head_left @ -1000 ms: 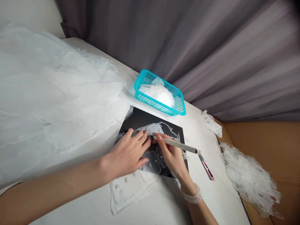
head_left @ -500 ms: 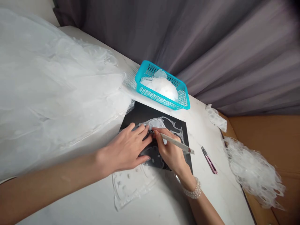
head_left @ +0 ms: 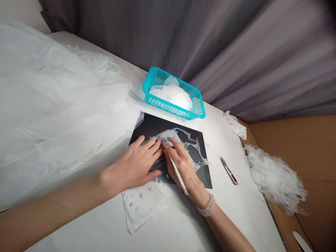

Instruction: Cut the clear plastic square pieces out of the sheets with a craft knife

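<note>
A black mat (head_left: pixel 195 154) lies on the white table (head_left: pixel 231 206), with a sheet of clear lace-like film (head_left: pixel 147 204) spread over it and hanging off its near edge. My left hand (head_left: pixel 136 162) lies flat on the film, fingers stretched out and pressing it down. My right hand (head_left: pixel 181 166) is beside it, fingertips touching the film, closed round a thin white stick-like tool (head_left: pixel 178 175) that now points back along my palm toward my wrist. A bead bracelet is on that wrist.
A turquoise basket (head_left: pixel 173 105) with white scraps stands behind the mat. White tulle fabric (head_left: pixel 57 105) covers the table's left. Small pink snips (head_left: pixel 229 170) lie right of the mat. Heaps of cut film (head_left: pixel 274 178) sit at the right edge, beside a brown surface.
The white tool has swung from pointing out to the right to lying back along my right palm. My right fingertips have come down onto the film. My left hand stays put.
</note>
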A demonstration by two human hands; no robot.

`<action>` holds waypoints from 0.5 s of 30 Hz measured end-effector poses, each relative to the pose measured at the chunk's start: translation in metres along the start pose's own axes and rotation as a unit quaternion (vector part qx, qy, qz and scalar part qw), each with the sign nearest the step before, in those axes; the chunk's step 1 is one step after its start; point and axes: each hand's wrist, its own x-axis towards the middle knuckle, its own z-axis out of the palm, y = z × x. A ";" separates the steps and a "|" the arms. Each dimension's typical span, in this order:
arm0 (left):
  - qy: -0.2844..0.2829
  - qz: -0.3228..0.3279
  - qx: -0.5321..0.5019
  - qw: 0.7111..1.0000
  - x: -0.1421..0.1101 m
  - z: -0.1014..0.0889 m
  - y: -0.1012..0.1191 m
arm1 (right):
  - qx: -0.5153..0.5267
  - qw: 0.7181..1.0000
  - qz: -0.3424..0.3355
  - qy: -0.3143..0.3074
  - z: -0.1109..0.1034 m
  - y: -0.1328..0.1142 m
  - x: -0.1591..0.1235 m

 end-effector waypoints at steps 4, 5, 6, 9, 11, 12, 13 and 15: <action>0.011 0.001 -0.007 1.000 -0.003 0.006 0.002 | 0.033 0.998 -0.013 -0.054 -0.008 -0.012 0.008; 0.012 -0.004 -0.011 1.000 -0.003 0.008 0.002 | 0.056 0.996 -0.009 -0.069 -0.011 -0.014 0.011; 0.012 -0.011 -0.015 1.000 -0.003 0.009 0.003 | 0.082 0.994 0.001 -0.073 -0.014 -0.014 0.015; 0.006 -0.033 -0.023 0.999 -0.004 0.011 0.006 | 0.185 0.978 0.086 -0.032 -0.028 0.008 0.017; -0.002 -0.034 -0.029 0.999 -0.004 0.010 0.007 | 0.272 0.944 0.182 0.032 -0.045 0.041 0.008; -0.006 -0.032 -0.033 0.999 -0.004 0.009 0.007 | 0.320 0.917 0.227 0.073 -0.055 0.061 0.000; -0.010 -0.030 -0.037 0.999 -0.004 0.007 0.007 | 0.356 0.886 0.269 0.126 -0.066 0.083 -0.010; -0.019 -0.028 -0.044 0.998 -0.002 0.005 0.007 | 0.403 0.817 0.343 0.229 -0.088 0.123 -0.034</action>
